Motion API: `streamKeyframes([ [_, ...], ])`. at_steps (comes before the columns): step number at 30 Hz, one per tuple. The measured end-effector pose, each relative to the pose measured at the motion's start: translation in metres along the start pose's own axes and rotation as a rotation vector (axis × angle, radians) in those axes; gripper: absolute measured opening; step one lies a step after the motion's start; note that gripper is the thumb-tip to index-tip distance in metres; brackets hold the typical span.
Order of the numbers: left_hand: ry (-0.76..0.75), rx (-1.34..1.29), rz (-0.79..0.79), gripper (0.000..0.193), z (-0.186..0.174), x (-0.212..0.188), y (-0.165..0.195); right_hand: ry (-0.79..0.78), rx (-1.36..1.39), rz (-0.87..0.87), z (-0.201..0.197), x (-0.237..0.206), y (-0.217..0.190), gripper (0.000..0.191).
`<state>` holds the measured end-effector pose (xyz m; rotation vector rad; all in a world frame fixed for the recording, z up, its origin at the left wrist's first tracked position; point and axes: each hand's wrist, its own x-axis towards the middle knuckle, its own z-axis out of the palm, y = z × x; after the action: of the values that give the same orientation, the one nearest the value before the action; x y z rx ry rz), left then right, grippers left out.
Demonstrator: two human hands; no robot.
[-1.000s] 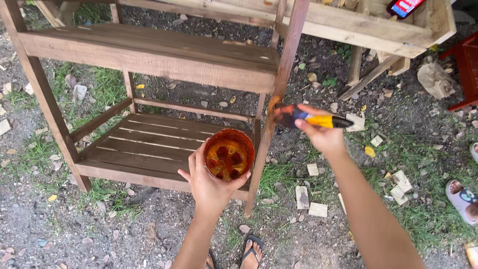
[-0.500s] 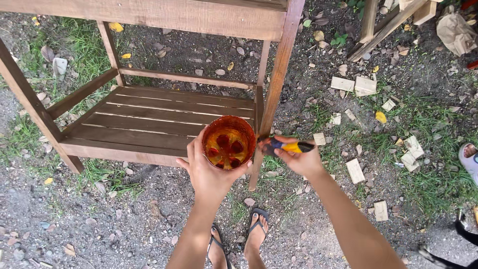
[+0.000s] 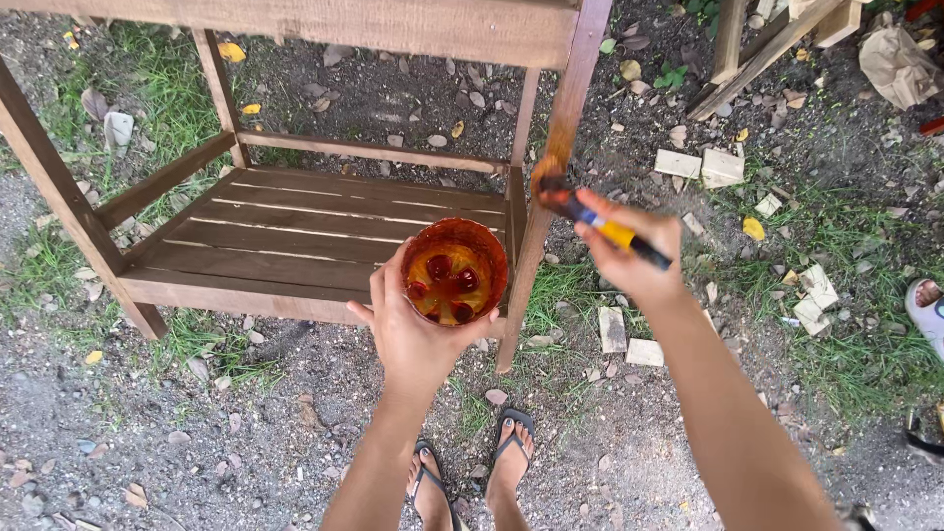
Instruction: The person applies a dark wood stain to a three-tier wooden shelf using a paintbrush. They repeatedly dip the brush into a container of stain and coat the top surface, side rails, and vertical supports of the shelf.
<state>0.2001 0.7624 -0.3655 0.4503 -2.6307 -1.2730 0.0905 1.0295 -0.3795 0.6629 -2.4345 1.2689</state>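
Left hand [image 3: 418, 329] cups a round, stain-filled orange container [image 3: 453, 270], grip closed beneath it; right hand [image 3: 634, 251] clasps a yellow-handled brush [image 3: 590, 211], bristles touching the stained wooden leg [image 3: 551, 187].

Loose gravel ground [image 3: 197, 433] with patches of grass [image 3: 846, 334] carries everything here. Small pale wood offcuts [image 3: 723, 167] lie scattered over the right half of the ground, two larger blocks side by side near the upper right and more toward the right edge. Yellow fallen leaves [image 3: 753, 228] dot the gravel and grass. At the top right corner stand the crossed legs of a second, unstained wooden frame [image 3: 757, 54], with a crumpled brown paper bag [image 3: 897, 64] just beside it. At the right edge a pale sandal [image 3: 926, 313] shows partly. At the bottom edge two feet wear black flip-flops [image 3: 515, 433].
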Motion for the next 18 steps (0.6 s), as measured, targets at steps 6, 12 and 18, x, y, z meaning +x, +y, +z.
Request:
streamKeyframes([
  [6, -0.045, -0.007, 0.05, 0.119, 0.014, -0.019, -0.02, -0.096, -0.188, 0.118, 0.04, -0.088, -0.007, 0.039],
  [12, -0.059, -0.002, 0.071, 0.117, 0.013, -0.034, -0.032, -0.31, -0.185, 0.095, 0.05, -0.135, -0.018, 0.035],
  [18, -0.054, 0.011, 0.062, 0.116, 0.004, -0.036, -0.041, -0.127, -0.129, -0.049, 0.018, -0.068, -0.005, 0.029],
])
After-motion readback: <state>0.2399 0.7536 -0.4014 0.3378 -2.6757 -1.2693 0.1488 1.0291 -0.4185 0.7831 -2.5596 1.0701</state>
